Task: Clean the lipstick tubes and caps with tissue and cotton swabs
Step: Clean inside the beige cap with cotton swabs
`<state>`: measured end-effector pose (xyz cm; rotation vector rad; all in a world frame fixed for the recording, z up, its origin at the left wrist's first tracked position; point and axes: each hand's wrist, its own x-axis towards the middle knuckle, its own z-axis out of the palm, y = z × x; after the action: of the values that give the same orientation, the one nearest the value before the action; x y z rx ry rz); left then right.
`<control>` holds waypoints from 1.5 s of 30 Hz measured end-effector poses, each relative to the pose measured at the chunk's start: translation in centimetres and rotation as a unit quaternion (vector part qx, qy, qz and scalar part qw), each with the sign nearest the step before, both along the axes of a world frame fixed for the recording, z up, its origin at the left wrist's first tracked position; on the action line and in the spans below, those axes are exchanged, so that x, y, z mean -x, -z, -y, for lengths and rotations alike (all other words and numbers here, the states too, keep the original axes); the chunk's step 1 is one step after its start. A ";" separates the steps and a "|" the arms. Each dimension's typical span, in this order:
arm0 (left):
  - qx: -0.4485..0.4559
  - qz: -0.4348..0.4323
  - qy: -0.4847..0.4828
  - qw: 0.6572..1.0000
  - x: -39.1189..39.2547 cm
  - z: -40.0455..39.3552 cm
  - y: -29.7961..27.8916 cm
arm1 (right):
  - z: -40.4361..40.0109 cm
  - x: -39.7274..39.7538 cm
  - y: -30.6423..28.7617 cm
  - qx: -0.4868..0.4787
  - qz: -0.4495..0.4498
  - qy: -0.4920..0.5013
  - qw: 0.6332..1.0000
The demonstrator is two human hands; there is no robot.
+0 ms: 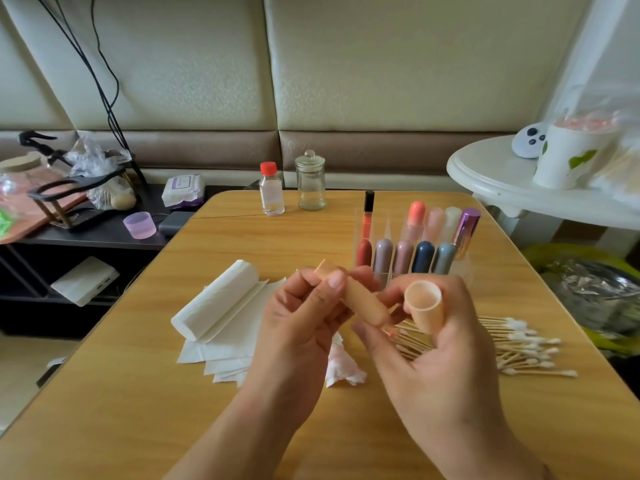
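Head view: left hand [298, 320] grips peach lipstick tube [363, 301]; right hand [429, 327] holds its cap [425, 306], mouth open. Cleaning pending; next likely needs a cotton swab [526, 344], lying just beyond right hand.

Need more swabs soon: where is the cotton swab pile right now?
In the head view, the cotton swab pile lies on the wooden table at right, just beyond the right hand, in front of the clear lipstick organizer.
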<state>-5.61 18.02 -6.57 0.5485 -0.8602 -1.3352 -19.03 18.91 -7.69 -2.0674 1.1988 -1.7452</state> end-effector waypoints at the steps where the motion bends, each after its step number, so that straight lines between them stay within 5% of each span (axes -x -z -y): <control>1: -0.003 -0.005 0.001 1.000 0.1 -0.1 -0.1 | 0.0 -0.1 0.0 -0.020 0.001 -0.015 1.000; 5: -0.028 0.007 -0.023 0.999 0.2 -0.3 -0.4 | -0.4 0.1 -0.5 -0.120 0.037 -0.084 0.988; 9: -0.020 0.156 -0.094 0.983 -0.6 0.2 -0.3 | -0.1 0.9 -1.4 -0.196 0.159 -0.140 0.957; 14: 0.047 0.279 -0.122 0.951 0.0 0.0 -0.1 | 0.8 1.5 -1.0 -0.172 0.092 -0.100 0.976; 26: 0.040 0.304 -0.073 0.949 0.1 -0.5 0.5 | 0.2 1.7 -1.6 -0.202 -0.027 -0.188 0.961; 32: 0.064 0.294 -0.046 0.953 0.4 -0.7 0.8 | -0.3 1.3 -2.0 -0.219 0.012 -0.213 0.952; 35: 0.086 0.321 -0.081 0.940 0.7 -0.4 0.9 | 0.0 1.3 -3.1 -0.239 0.108 -0.228 0.938; 39: 0.130 0.348 -0.230 0.899 0.0 0.1 0.3 | 2.7 4.3 -4.2 -0.173 0.230 -0.042 0.957; 42: 0.105 0.277 -0.303 0.906 -1.0 0.5 0.1 | 5.0 7.6 -4.3 -0.210 0.068 0.138 0.966; 45: 0.072 0.244 -0.351 0.901 -1.8 1.0 -0.2 | 6.0 8.3 -3.9 -0.250 0.006 0.206 0.946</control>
<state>-3.79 17.05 -6.36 0.9868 -1.0202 -0.4675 -27.37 12.96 -3.78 -1.5849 1.9363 -1.3802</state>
